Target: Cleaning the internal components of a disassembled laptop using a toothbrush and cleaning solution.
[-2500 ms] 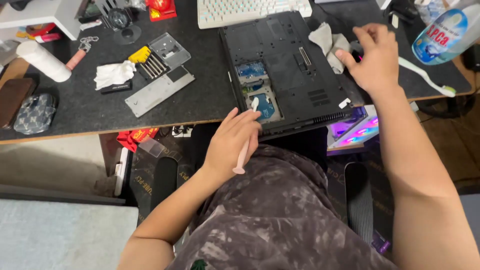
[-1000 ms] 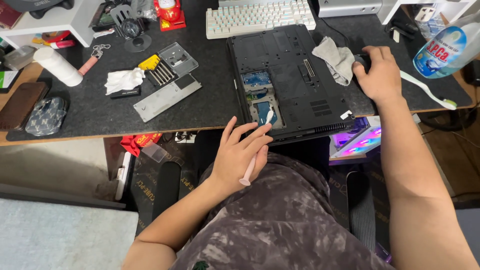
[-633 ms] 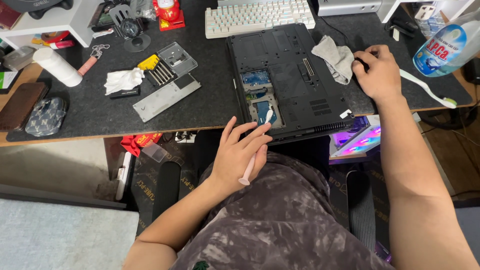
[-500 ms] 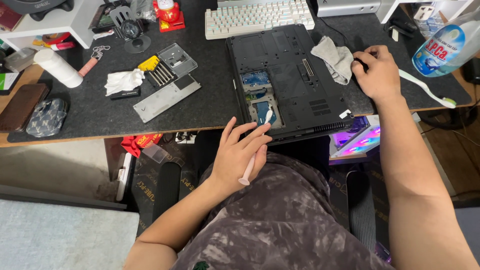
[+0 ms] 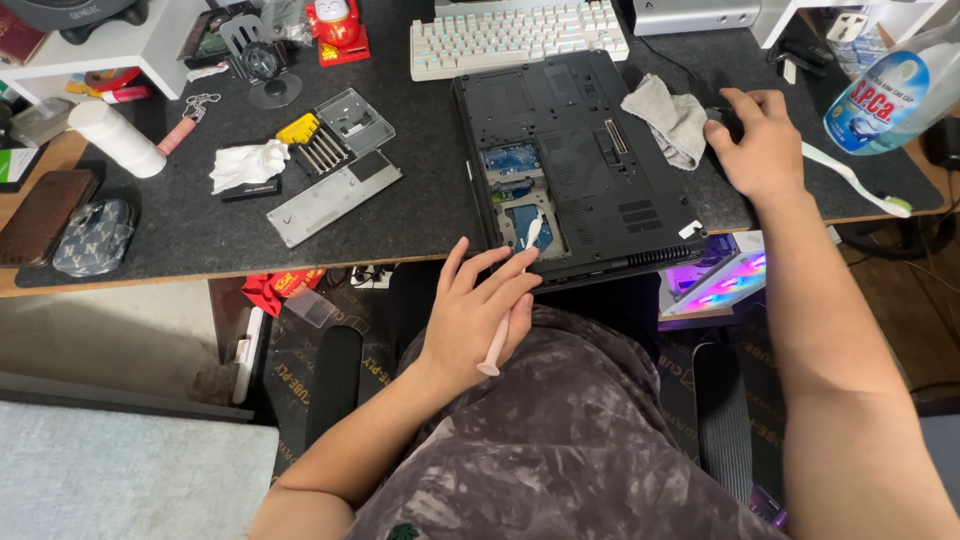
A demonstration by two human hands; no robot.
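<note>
The left hand point(image 5: 475, 320) grips one slim white plastic brush point(image 5: 508, 305), bristles at twelve o'clock over the matte black laptop point(image 5: 575, 165). The right hand point(image 5: 765, 150) lies loosely curled at three o'clock beside one crumpled grey cloth point(image 5: 668, 118).

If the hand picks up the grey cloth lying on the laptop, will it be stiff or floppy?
Probably floppy: the grey cloth lies crumpled, draped over the edge of the black laptop. It looks thin, so likely light. It should not roll or slide easily.
</note>
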